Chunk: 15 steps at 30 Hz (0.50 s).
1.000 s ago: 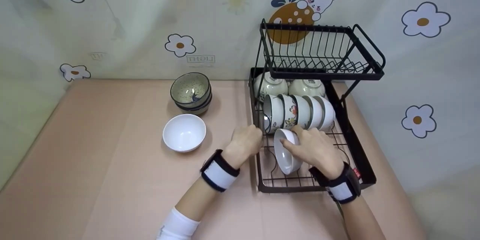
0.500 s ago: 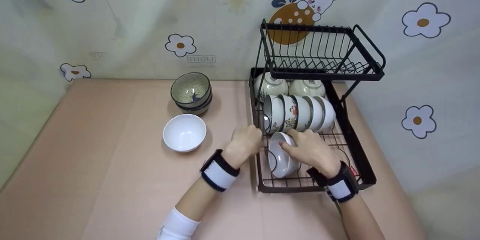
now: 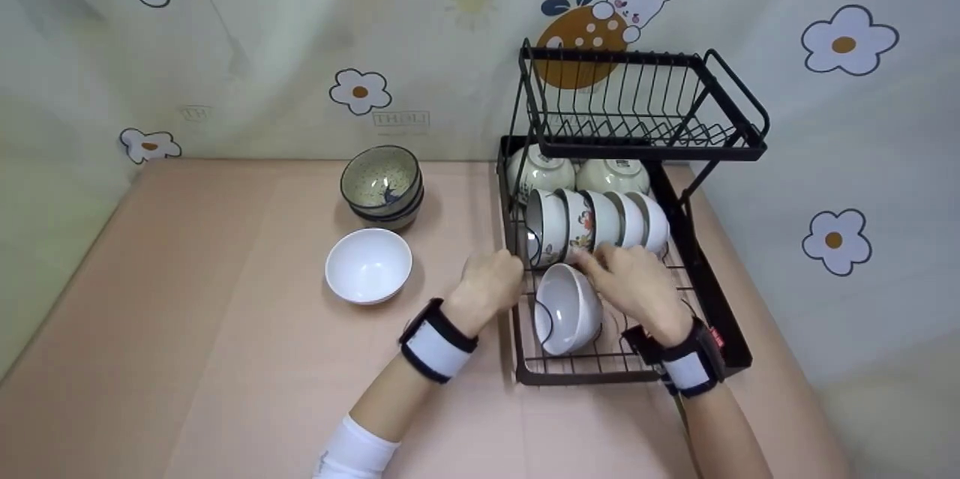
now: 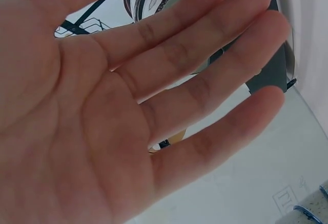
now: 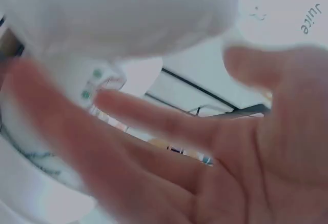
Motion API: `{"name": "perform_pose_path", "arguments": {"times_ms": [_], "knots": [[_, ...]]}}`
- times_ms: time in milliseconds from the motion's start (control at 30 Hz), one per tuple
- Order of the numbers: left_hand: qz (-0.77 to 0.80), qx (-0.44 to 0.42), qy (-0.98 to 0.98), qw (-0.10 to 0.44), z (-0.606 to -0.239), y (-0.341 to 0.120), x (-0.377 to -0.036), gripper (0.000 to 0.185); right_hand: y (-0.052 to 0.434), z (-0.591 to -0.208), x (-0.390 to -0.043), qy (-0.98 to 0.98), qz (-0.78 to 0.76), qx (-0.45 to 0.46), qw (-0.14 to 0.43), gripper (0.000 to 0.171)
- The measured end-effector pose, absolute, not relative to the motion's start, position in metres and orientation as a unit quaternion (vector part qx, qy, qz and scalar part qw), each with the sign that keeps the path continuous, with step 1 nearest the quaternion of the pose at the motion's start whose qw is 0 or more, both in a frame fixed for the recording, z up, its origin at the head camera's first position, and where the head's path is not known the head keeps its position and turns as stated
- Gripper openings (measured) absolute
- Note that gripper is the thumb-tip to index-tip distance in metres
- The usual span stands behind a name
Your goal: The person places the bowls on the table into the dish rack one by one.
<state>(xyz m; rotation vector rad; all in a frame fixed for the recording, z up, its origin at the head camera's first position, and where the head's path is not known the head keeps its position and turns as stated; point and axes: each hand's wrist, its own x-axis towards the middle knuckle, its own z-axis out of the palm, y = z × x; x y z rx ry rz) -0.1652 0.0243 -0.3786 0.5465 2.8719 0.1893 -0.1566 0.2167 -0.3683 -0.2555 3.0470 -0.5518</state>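
A plain white bowl (image 3: 568,308) lies on its side on the wires of the black dish rack's (image 3: 703,269) lower tier, its opening turned left. My right hand (image 3: 631,284) is just right of it, fingers spread and straight, tips near a row of patterned bowls (image 3: 592,224) standing on edge. The right wrist view shows this open hand (image 5: 205,147) under the blurred white bowl (image 5: 118,14). My left hand (image 3: 491,282) rests at the rack's left edge, holding nothing. Its palm (image 4: 128,106) is flat with straight fingers in the left wrist view.
Two more bowls (image 3: 574,172) sit upside down at the back of the lower tier. The rack's upper tier (image 3: 645,100) holds nothing. On the pink table (image 3: 225,314) stand a white bowl (image 3: 368,265) and a stack of speckled bowls (image 3: 381,183). A patterned wall rises behind.
My right hand has let go of the white bowl and drawn up and right. The bowl has settled lower on the rack wires. The left hand has stayed put.
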Motion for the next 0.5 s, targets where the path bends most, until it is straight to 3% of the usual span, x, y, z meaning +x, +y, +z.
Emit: {"name": "perform_pose_path", "arguments": {"times_ms": [200, 500], "knots": [[0.041, 0.159, 0.983, 0.08, -0.376, 0.018, -0.167, 0.014, 0.229, -0.37, -0.169, 0.976, -0.19, -0.032, -0.105, 0.051], [0.033, 0.031, 0.999, 0.013, -0.367, -0.008, -0.172, 0.013, 0.238, -0.368, -0.172, 0.971, -0.202, -0.025, -0.125, 0.052]]}}
